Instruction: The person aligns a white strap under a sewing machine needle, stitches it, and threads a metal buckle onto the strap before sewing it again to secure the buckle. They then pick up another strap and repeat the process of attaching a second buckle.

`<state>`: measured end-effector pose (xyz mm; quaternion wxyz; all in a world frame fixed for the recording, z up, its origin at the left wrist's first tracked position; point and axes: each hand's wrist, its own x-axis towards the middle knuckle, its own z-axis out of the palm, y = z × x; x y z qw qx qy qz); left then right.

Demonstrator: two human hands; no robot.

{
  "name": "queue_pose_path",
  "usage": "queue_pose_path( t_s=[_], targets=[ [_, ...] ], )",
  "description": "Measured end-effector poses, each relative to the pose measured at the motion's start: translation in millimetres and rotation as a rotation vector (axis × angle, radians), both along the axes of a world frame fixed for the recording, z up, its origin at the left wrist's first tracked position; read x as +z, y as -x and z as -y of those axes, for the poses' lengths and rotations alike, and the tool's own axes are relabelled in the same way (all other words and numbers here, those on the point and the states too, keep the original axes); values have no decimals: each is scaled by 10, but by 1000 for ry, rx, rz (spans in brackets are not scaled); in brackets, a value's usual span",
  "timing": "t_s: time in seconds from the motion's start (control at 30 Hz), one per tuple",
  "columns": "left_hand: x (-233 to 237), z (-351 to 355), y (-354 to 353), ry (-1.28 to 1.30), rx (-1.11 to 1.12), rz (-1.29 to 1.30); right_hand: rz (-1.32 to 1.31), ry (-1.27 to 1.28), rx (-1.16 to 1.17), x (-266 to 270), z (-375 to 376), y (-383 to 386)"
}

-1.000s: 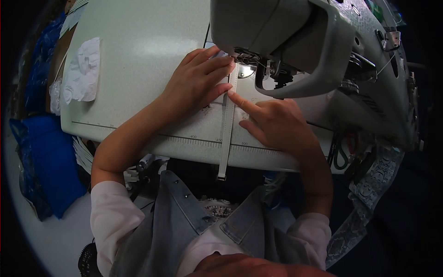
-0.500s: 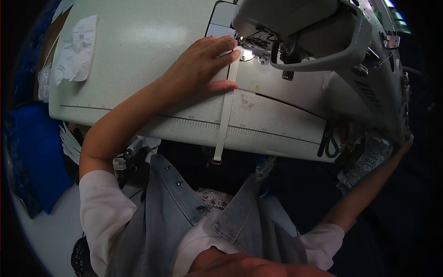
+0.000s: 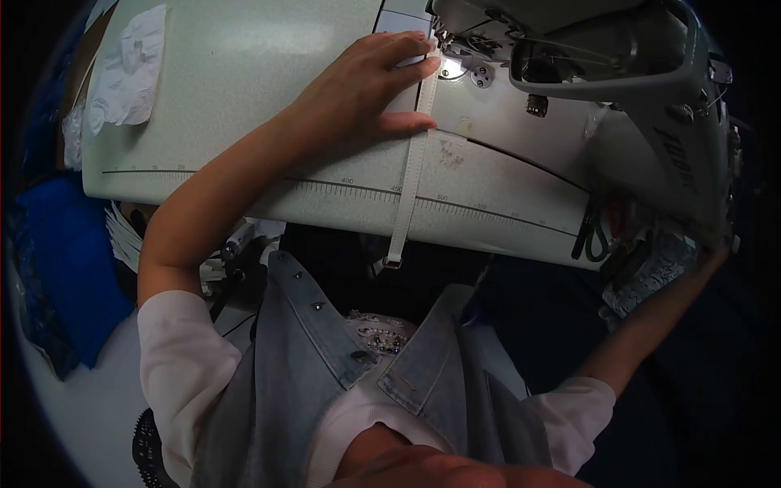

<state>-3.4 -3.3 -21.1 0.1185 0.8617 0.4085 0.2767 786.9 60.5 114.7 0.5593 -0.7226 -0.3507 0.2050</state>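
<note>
A narrow white strap [image 3: 414, 167] with stitched edges runs from the needle area of the sewing machine [image 3: 602, 69] toward me. Its lower end, with a small metal buckle [image 3: 393, 263], hangs over the table's front edge. My left hand [image 3: 370, 81] lies on the strap close to the needle, fingers stretched out flat and thumb spread apart lower down on the strap. At the far right, my right hand [image 3: 716, 254] reaches to the end of the machine body; its fingers are mostly hidden there.
The pale sewing table [image 3: 236, 89] has a printed ruler along its front edge. Crumpled white paper [image 3: 130, 69] lies at the left. Green-handled scissors [image 3: 596, 237] hang near the right front edge. Blue wrapped material [image 3: 69, 268] sits beyond the table's left side.
The view has shifted, so table and machine appear higher and farther right. My left hand stays on the strap, and my right hand remains at the machine's end.
</note>
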Motion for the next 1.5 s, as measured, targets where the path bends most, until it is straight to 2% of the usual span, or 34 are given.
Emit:
queue_pose_path(
  t_s=[0.03, 0.07, 0.13, 0.33, 0.37, 0.43, 0.47, 0.57, 0.63, 0.83, 1.07, 1.17, 1.27, 1.33, 1.4, 1.5],
  targets=[
    [6, -7, -4, 1, 0, 2, 16, -12, -4, 6, -9, 145],
    [10, -9, -4, 3, 1, 9, 140, -162, -12, -178, 85, 314],
    [-4, 3, -3, 13, 3, 12, 419, -443, -38, -492, 319, 1214],
    [-7, -3, 5, 7, 13, -4, 23, -474, 62, -536, 388, 997],
    [-7, -3, 7, 10, 17, -3, 22, -475, 62, -368, 323, 901],
    [0, 2, 6, 15, 21, -10, -30, -139, -8, 30, 178, 685],
    [6, 4, 7, 31, 18, -13, -37, -135, -12, -57, 169, 675],
    [11, -3, 14, 74, 12, -9, 77, -406, -1, -431, 0, 682],
    [-5, -2, 0, 97, 5, 13, 176, -592, 7, -437, 0, 689],
    [12, -6, 26, 45, -7, 62, -37, -485, -21, -405, 230, 921],
    [-45, -64, -2, -9, 2, -1, -39, -592, -242, -606, 1251, 465],
    [-87, -105, 21, 13, -3, 15, 36, -647, -230, -552, 1354, 1013],
    [-65, -112, -10, -29, -28, 74, 142, -666, -163, -513, 1353, 1046],
    [-35, -133, -18, -83, -52, 122, 130, -676, -12, -475, 1328, 965],
    [-28, -162, 0, 50, -15, 30, 134, -694, -30, -438, 1282, 1068],
    [-83, -172, -1, -14, 16, -3, 145, -703, -55, -369, 1241, 1292]
  ],
)
